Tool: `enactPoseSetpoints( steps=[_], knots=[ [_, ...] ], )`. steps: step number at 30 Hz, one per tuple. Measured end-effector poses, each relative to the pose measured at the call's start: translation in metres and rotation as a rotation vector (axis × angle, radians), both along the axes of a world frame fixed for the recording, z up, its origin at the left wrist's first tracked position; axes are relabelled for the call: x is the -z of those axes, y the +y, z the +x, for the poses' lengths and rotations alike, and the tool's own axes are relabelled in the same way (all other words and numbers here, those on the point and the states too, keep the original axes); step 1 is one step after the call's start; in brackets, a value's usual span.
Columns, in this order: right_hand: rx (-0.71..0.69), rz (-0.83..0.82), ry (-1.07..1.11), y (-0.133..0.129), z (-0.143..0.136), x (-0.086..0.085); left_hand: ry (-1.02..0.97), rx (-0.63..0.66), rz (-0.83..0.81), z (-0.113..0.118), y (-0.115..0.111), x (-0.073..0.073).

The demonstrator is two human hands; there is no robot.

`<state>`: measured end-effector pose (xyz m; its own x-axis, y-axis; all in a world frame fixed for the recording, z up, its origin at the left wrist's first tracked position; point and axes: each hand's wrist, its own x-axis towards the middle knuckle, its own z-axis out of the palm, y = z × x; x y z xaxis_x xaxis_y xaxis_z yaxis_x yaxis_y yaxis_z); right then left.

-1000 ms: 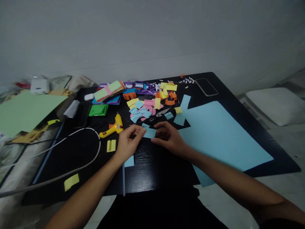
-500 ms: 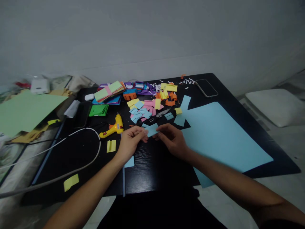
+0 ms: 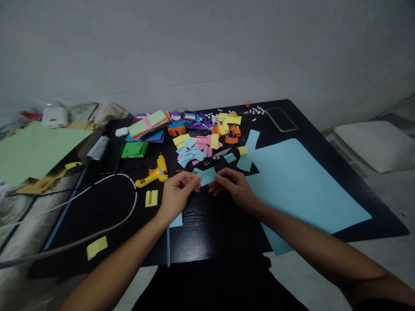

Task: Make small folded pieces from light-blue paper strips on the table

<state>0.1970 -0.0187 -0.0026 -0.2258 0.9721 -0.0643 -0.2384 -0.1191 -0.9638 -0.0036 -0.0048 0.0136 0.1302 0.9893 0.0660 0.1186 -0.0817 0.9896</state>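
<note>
Between my two hands a small light-blue piece of paper [image 3: 207, 177] is held just above the black table [image 3: 210, 233]. My left hand [image 3: 181, 188] is closed, pinching its left end between thumb and fingers. On the right end, my right hand [image 3: 233, 185] is closed in a pinch too. Just beyond the hands lie scissors [image 3: 221, 153] and a pile of folded blue paper pieces [image 3: 191, 154]. A yellow hot glue gun [image 3: 157, 172] rests to the left of my left hand.
A large light-blue sheet [image 3: 301, 185] covers the table's right side. A phone [image 3: 281, 119] lies at the back right. A white cable [image 3: 134, 198] loops across the left. Stacked coloured paper [image 3: 151, 123], orange scraps [image 3: 231, 139] and white bits [image 3: 258, 109] lie toward the back.
My right hand's fingers have shifted slightly on the end of the blue paper piece. The left hand and the things on the table look the same.
</note>
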Motion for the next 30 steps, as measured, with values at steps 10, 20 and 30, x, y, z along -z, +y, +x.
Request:
enactPoseSetpoints(
  steps=[10, 20, 30],
  knots=[
    [-0.001, 0.018, -0.020, 0.000, 0.001, -0.001, 0.009, -0.007, 0.020, 0.001, -0.001, -0.003],
    [0.025, 0.034, -0.067, 0.001, 0.001, -0.002, 0.022, 0.051, -0.026, -0.001, -0.001, 0.001],
    [-0.005, 0.097, -0.197, 0.000, 0.002, -0.001, 0.119, 0.194, -0.010, -0.009, 0.006, 0.000]
  ],
)
